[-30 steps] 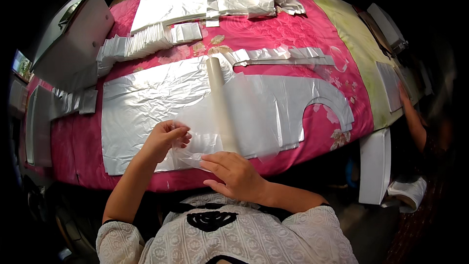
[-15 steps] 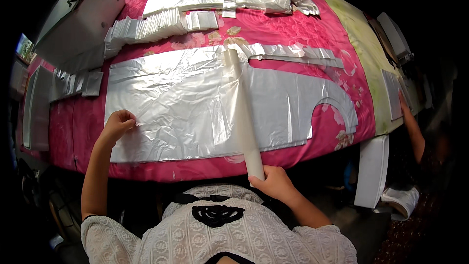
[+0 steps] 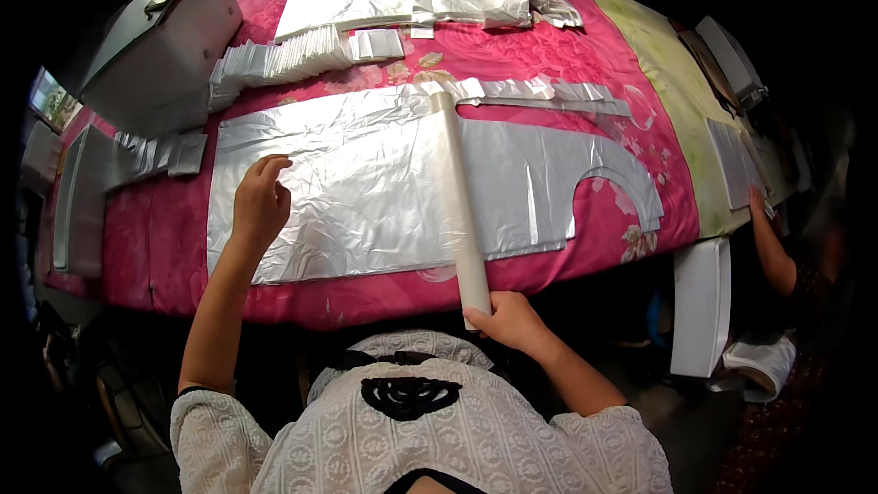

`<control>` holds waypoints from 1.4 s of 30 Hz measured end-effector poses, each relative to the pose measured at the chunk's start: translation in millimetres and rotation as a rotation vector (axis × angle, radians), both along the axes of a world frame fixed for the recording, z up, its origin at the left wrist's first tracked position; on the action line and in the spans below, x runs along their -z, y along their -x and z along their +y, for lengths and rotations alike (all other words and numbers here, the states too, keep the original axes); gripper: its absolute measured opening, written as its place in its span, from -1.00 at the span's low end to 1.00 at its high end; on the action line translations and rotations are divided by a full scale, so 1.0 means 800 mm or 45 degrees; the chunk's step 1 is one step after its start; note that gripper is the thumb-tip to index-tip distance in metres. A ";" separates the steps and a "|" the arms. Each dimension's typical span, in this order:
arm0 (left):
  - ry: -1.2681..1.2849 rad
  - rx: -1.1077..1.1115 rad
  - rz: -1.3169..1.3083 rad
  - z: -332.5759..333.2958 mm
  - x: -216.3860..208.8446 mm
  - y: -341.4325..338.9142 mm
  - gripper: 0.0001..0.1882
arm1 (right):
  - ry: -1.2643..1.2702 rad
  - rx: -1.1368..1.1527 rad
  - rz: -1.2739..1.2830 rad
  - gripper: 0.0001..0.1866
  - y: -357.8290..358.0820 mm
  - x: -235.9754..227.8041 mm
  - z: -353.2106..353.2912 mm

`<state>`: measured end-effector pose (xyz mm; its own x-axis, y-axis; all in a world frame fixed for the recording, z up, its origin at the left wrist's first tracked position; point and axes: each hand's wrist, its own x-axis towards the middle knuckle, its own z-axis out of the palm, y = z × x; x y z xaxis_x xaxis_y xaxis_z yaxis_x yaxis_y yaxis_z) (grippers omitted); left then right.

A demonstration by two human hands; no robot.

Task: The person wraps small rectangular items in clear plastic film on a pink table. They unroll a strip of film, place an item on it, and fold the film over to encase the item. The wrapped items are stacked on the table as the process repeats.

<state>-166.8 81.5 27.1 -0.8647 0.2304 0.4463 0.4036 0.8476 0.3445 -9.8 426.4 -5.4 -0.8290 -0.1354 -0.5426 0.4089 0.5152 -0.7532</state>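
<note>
A stack of thin silvery-white plastic bags (image 3: 366,192) lies flat before me, with handle-like cutouts at its right end. Across it rests a long pale tube (image 3: 457,183), running from the far edge out over the table's near edge. My right hand (image 3: 505,318) is wrapped round the tube's near end. Over the left part of the bags is my left hand (image 3: 263,197), its fingers bent and the thumb apart from them, with nothing visible between. Whether it touches the plastic is hard to tell.
Folded white packets (image 3: 288,57) stand in a row behind the bags, near a white box (image 3: 155,55). More bags (image 3: 366,0) lie at the far side. Another person's hand (image 3: 759,206) is by a white stack (image 3: 729,160) at the right. A pink floral cloth (image 3: 540,46) covers the table.
My left hand has moved up and right over the bags, and its pinch has loosened. The plastic beside the tube looks smoother. My right hand still holds the tube.
</note>
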 end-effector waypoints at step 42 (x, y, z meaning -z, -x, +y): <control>0.155 0.421 -0.283 0.209 0.089 -0.034 -0.31 | 1.620 1.488 0.855 -0.60 0.438 -0.051 0.197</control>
